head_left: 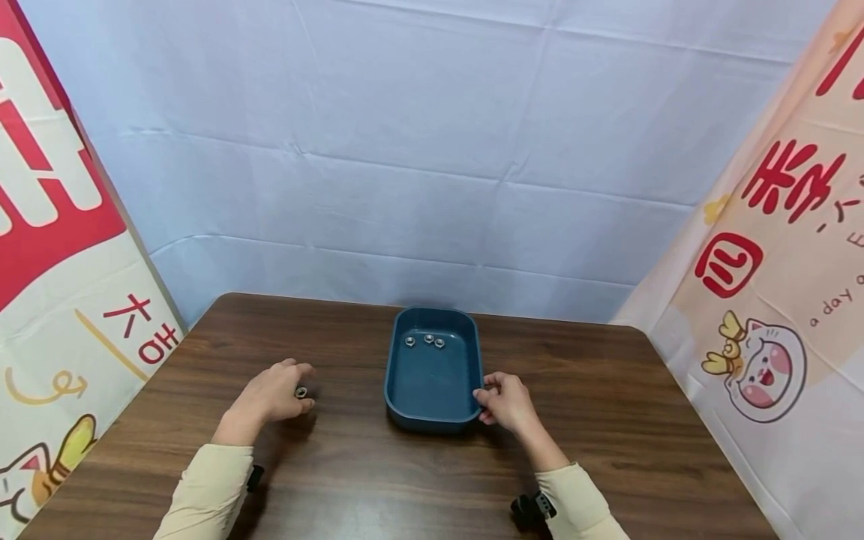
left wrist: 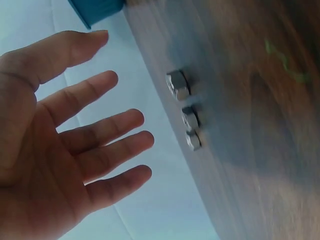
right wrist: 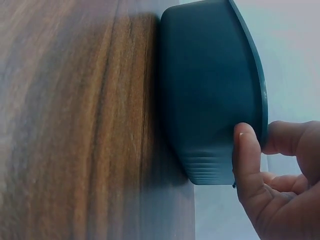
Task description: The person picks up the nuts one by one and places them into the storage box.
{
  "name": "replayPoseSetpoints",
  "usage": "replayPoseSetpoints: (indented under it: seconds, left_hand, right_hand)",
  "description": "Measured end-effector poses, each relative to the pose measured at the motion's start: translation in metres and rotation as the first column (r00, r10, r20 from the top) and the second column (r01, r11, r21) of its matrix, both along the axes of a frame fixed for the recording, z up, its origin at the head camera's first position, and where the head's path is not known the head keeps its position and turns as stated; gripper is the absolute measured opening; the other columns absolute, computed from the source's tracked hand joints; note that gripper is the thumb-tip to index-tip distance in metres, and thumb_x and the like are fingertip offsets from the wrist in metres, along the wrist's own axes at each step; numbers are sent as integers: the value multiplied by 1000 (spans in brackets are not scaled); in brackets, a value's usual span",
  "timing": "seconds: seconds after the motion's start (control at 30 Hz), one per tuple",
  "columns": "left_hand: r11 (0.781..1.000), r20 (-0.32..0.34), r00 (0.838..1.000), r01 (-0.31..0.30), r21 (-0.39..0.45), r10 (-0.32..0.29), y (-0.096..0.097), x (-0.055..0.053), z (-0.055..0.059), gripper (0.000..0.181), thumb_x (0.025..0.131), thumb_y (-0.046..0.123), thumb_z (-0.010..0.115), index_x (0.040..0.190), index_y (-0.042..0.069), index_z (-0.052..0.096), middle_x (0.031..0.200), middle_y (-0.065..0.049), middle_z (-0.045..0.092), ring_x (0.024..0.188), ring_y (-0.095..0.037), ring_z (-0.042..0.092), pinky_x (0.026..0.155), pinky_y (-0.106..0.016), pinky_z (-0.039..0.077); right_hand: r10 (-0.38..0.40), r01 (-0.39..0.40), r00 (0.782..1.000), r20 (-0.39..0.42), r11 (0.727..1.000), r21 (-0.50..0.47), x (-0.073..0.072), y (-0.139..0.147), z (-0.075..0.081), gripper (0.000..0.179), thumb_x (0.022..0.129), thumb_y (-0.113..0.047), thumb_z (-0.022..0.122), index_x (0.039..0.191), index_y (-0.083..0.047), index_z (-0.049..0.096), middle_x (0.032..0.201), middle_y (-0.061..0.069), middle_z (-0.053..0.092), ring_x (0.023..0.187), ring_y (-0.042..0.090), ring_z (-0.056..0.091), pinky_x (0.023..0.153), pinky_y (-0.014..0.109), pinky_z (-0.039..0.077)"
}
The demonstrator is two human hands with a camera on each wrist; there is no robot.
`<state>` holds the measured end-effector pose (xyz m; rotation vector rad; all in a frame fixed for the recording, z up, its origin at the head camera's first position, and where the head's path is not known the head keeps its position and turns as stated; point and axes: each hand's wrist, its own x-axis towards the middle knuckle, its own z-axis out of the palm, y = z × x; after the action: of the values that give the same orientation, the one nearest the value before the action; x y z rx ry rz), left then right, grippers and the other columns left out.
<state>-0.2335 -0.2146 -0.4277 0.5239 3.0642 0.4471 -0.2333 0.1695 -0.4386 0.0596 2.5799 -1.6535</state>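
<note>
My left hand [head_left: 273, 391] hovers over the left part of the table, fingers spread and holding nothing. Close by it on the wood are hex nuts: in the left wrist view a larger nut [left wrist: 178, 84] stands beside two smaller ones [left wrist: 190, 118]. The head view shows just one nut [head_left: 301, 392] between thumb and fingers; the hand hides the others. At the table's middle sits a dark blue rectangular tray [head_left: 435, 382], with three silver nuts [head_left: 428, 339] near its far end. My right hand [head_left: 508, 403] pinches the tray's rim at the near right corner.
The brown wooden table [head_left: 594, 420] has rounded far corners. Behind it hangs a pale cloth backdrop [head_left: 432, 165], with printed banners on the left [head_left: 61, 300] and right [head_left: 763, 300]. A dark wrist strap [head_left: 543, 506] is on the right sleeve.
</note>
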Motion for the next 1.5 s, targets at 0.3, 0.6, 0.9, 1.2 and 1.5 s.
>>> replayPoseSetpoints:
  seconds: [0.3, 0.6, 0.9, 1.2, 1.5]
  left_hand:
    - [985, 6, 1000, 13, 169, -15, -24, -9, -8, 45, 76, 20, 76, 116, 4, 61, 115, -19, 51, 90, -32, 54, 71, -47, 47]
    - [897, 123, 990, 11, 441, -73, -52, -22, -18, 55, 73, 9, 79, 123, 3, 57, 124, -20, 53, 113, -42, 47, 84, -54, 45]
    - [773, 246, 959, -50, 632, -139, -72, -30, -28, 64, 71, 1, 78, 128, -6, 49, 125, -29, 48, 112, -44, 48, 87, -47, 47]
    - [729, 294, 950, -126, 673, -107, -87, -40, -42, 61, 74, 0, 75, 127, -11, 47, 120, -30, 51, 107, -40, 52, 80, -34, 51]
    - [626, 398, 917, -288, 724, -39, -94, -48, -53, 57, 80, -1, 71, 128, -15, 44, 114, -25, 57, 99, -24, 59, 77, -28, 52]
  right_hand:
    - [2, -2, 1000, -1, 1000, -4, 0, 0, -2, 28, 85, 3, 61, 109, 14, 54, 68, 16, 61, 45, 17, 58, 44, 32, 53]
    - [1, -1, 1000, 0, 1000, -9, 1, -1, -2, 26, 85, 3, 61, 107, 14, 54, 66, 15, 60, 45, 17, 58, 44, 31, 53]
    - [10, -10, 1000, 4, 1000, -11, 3, -2, -3, 27, 85, 3, 62, 108, 14, 54, 64, 11, 59, 44, 17, 58, 43, 31, 53]
    - [11, -10, 1000, 7, 1000, -28, 2, -1, -2, 27, 85, 3, 62, 108, 15, 54, 64, 12, 59, 44, 16, 57, 43, 31, 53]
    - [14, -14, 1000, 9, 1000, -28, 1, 1, -1, 25, 84, 3, 62, 106, 14, 54, 63, 13, 59, 44, 16, 58, 44, 31, 53]
